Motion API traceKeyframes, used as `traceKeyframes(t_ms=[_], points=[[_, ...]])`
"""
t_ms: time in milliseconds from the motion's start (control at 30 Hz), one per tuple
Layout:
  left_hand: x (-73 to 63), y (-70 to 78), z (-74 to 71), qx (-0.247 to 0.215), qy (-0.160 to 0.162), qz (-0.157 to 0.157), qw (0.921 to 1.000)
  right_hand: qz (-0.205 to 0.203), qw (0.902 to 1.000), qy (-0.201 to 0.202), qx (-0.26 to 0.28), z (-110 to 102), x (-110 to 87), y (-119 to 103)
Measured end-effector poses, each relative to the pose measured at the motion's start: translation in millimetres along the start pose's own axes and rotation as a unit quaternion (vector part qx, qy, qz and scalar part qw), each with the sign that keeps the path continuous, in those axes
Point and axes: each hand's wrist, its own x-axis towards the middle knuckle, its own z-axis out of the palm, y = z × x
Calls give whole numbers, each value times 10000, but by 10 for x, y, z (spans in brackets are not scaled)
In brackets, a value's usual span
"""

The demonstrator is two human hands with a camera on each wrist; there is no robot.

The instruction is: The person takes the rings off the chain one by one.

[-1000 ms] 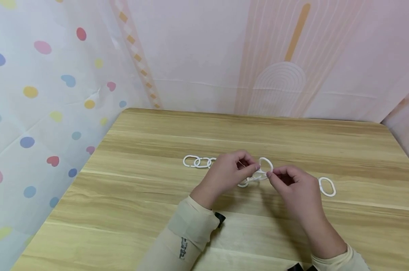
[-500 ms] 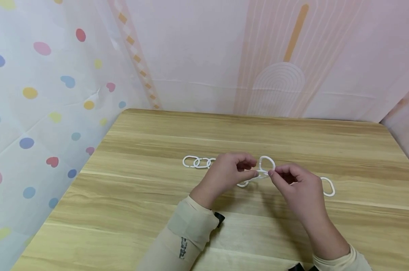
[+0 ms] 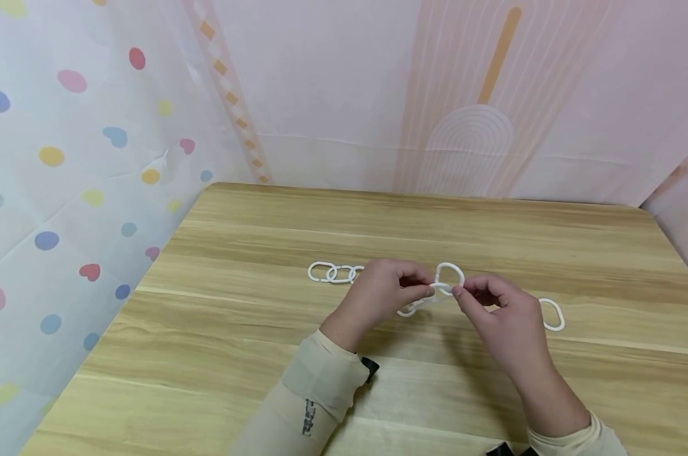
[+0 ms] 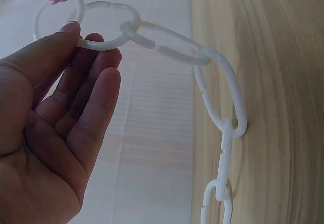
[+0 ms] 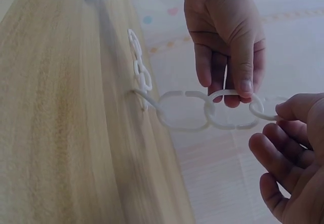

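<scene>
The right hand (image 3: 506,323) pinches the end link (image 3: 462,276), a white open-looking oval ring, between thumb and forefinger, its other fingers curled loosely. The left hand (image 3: 386,288), on the left of the end link, grasps the second link (image 4: 104,46) between thumb and fingertips; in the right wrist view this second link looks hooked through the end link. Both are raised above the table (image 3: 252,228).

From the second link, more white links of the chain (image 4: 235,100) slope down, away from the end link and to its left, until they meet the wood. Farther left of the end link, beyond the left hand, a row of joined links (image 3: 342,282) lies flat on the table; in the head view the left hand covers the stretch between. To the right of the end link, past the right hand, lies a separate-looking white link (image 3: 560,311), its near side partly hidden by that hand.

Nearer the wearer than the end link are the beige left sleeve (image 3: 326,373), with dark printed marks, and the right sleeve (image 3: 577,440). Behind the end link, past the table's far edge, hangs a pink patterned cloth (image 3: 344,82); far to its left is a cloth with coloured dots (image 3: 110,218).
</scene>
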Motion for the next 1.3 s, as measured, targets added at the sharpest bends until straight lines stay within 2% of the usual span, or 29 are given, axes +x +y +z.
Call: traceKeyframes(t_ms=[233, 567, 800, 1033, 1300], points=[[-7, 10, -15, 59, 108, -127, 9998, 394, 9983, -338, 254, 0, 5, 42], [-11, 55, -52, 24, 122, -23, 9999, 1045, 9893, -710, 732, 25, 24, 73], [-12, 60, -37, -9, 97, -26, 9999, 1175, 9882, -661, 728, -7, 47, 127], [-64, 52, -52, -86, 323, -89, 9994, 1262, 9850, -809, 854, -38, 64, 122], [-96, 7, -45, -216, 469, -184, 9985, 1251, 9845, -1024, 683, -41, 54, 131]])
